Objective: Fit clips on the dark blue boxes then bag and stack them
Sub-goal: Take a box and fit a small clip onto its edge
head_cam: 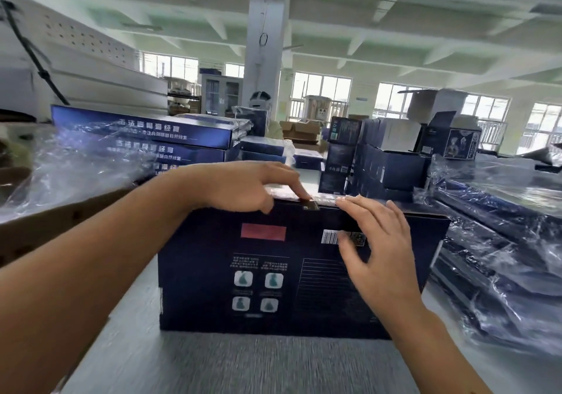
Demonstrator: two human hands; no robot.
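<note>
— Hands first: where are they in the head view?

— Both are up at the top edge of the dark blue box (273,272), which stands upright on the grey surface (243,369) right in front of the person. The left hand (240,186) lies over that edge, its fingers (299,191) curled down, with the fingertip and thumb pinching a small clip (310,205) at the rim.

— And the other?

— The right hand (380,241) is flat against the box's near face, just right of the clip. Its fingers (362,208) are spread and hold nothing; the fingertips reach the top edge, and the thumb covers part of the barcode label (330,237).

— What shows on the near face?

— A red rectangle (263,231) near the top, four small pictures below it, and some print too blurred to read.

— Anything around it?

— A stack of bagged boxes (146,138) behind on the left, wrapped in clear film, and more bagged boxes (501,256) piled on the right. Unbagged small dark boxes (383,162) stand further back in the middle. Motion blur softens the near surface and the right hand.
</note>
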